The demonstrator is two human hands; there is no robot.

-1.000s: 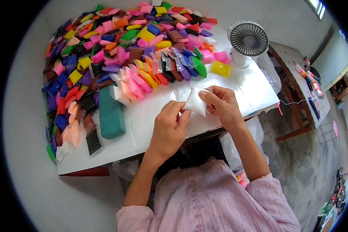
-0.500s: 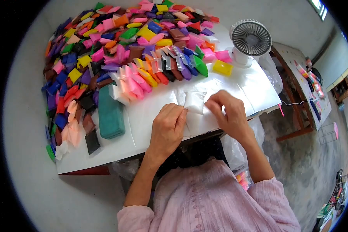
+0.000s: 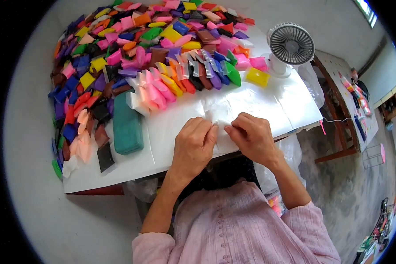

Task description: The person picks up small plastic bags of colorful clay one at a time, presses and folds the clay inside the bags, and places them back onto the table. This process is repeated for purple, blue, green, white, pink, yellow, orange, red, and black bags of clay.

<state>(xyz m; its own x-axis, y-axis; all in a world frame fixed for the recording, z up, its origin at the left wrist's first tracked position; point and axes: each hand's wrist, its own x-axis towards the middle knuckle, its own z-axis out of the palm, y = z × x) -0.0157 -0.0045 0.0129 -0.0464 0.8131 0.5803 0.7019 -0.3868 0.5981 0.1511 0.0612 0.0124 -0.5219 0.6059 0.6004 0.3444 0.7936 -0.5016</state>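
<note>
Between my two hands is a small white packet (image 3: 217, 117), partly covered by the fingers and pale against the white table covering. My left hand (image 3: 193, 143) pinches its near left edge between thumb and curled fingers. On the opposite side, my right hand (image 3: 252, 136) is closed too, thumb and forefinger gripping the packet's right edge. Just beyond the hands lies a row of coloured packets (image 3: 190, 79), overlapping one another, with white ones at its left end.
A large heap of coloured packets (image 3: 132, 39) covers the table's left and back. The green block (image 3: 127, 132) lies left of my hands. A yellow packet (image 3: 257, 77) and a small fan (image 3: 290, 44) are at the back right. A second table (image 3: 339, 88) stands further right.
My right hand, which was apart from the white packet, has come in and taken hold of its right edge. The left hand still pinches the packet, now lower and more hidden.
</note>
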